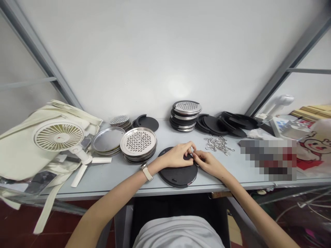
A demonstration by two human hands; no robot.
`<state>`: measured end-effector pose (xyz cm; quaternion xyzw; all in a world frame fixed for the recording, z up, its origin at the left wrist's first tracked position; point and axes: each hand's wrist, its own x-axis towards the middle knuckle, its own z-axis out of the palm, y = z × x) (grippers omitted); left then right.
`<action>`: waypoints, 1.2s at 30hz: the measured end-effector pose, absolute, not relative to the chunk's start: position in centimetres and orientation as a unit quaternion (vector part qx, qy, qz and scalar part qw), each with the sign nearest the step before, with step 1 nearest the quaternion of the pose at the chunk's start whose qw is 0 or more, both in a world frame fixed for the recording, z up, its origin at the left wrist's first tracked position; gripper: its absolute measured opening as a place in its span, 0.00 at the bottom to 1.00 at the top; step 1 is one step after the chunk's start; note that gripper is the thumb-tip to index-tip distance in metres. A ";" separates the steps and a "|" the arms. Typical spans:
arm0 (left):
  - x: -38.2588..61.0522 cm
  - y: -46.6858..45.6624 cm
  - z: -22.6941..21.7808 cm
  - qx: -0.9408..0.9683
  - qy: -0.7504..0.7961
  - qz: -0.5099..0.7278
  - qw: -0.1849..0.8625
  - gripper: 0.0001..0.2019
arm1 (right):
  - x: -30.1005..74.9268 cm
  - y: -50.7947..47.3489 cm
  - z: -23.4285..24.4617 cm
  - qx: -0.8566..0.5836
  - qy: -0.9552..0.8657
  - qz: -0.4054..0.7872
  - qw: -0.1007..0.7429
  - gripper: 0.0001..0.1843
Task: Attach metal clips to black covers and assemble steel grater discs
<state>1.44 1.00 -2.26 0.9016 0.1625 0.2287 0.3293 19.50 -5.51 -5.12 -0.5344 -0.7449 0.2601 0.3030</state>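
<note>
A black round disc (178, 174) lies flat on the grey table (124, 175) in front of me. My left hand (178, 155) rests on its upper edge with the fingers pinched together. My right hand (207, 162) meets it from the right, fingers closed on a small metal clip at the disc's rim. A loose pile of metal clips (218, 144) lies just behind my right hand.
Perforated steel discs (138, 142) and plain steel plates (107, 139) are stacked at the left. More stacked discs (184, 115) and black rings (227, 124) stand at the back. A white fan (59, 136) on a cream bag sits far left.
</note>
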 end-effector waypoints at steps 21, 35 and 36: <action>1.4 0.9 -2.3 0.900 0.167 0.227 0.331 0.19 | 19.5 -5.5 -5.1 -0.535 -0.747 0.256 0.299 0.19; 1.4 1.0 -2.5 0.900 0.159 0.230 0.333 0.19 | 19.6 -5.3 -5.4 -0.537 -0.753 0.246 0.289 0.18; 1.4 1.0 -2.5 0.901 0.157 0.232 0.332 0.19 | 19.6 -5.3 -5.4 -0.537 -0.753 0.247 0.288 0.18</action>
